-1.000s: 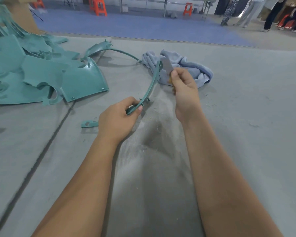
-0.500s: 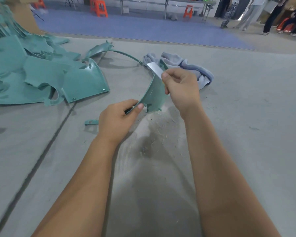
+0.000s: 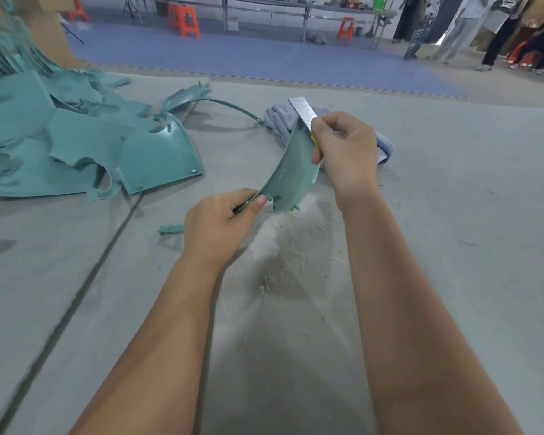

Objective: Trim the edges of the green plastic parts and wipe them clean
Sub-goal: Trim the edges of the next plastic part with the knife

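Left hand (image 3: 220, 227): pinches lower end of curved green part (image 3: 291, 174), thumb on top.
Right hand (image 3: 346, 152): grips segmented blade (image 3: 303, 113) against part's upper edge.
Part: held in the air above shavings (image 3: 296, 255) on grey floor.
Cloth (image 3: 383, 146): behind right hand.
Pile of green parts (image 3: 76, 146): left, on floor.

two hands (image 3: 220, 224), one blade (image 3: 302, 111), one cloth (image 3: 280, 120), three orange stools (image 3: 184, 20)
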The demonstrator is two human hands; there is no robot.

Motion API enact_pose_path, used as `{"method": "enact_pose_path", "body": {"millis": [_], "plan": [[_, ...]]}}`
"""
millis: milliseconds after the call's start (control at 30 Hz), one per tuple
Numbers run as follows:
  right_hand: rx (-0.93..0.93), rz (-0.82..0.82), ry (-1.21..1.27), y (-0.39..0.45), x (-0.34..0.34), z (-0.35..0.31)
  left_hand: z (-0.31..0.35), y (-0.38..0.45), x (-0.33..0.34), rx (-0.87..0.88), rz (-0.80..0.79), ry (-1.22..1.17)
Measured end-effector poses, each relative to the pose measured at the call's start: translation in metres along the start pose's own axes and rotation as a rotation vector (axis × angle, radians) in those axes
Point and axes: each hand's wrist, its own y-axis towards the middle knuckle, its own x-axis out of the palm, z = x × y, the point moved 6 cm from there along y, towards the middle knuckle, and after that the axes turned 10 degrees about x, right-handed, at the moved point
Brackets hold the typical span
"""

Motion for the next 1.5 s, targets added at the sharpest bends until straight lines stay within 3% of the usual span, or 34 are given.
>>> {"method": "enact_pose_path", "body": {"millis": [467,1500], "plan": [[-0.07,-0.073,-0.194,-0.002,0.011,0.005,-0.003,0.001,0.001,0.014,-0.006,0.023],[-0.152,-0.105,-0.261,-0.036,0.012,0.013,-0.003,0.0,0.002,0.006,0.002,-0.016]]}}
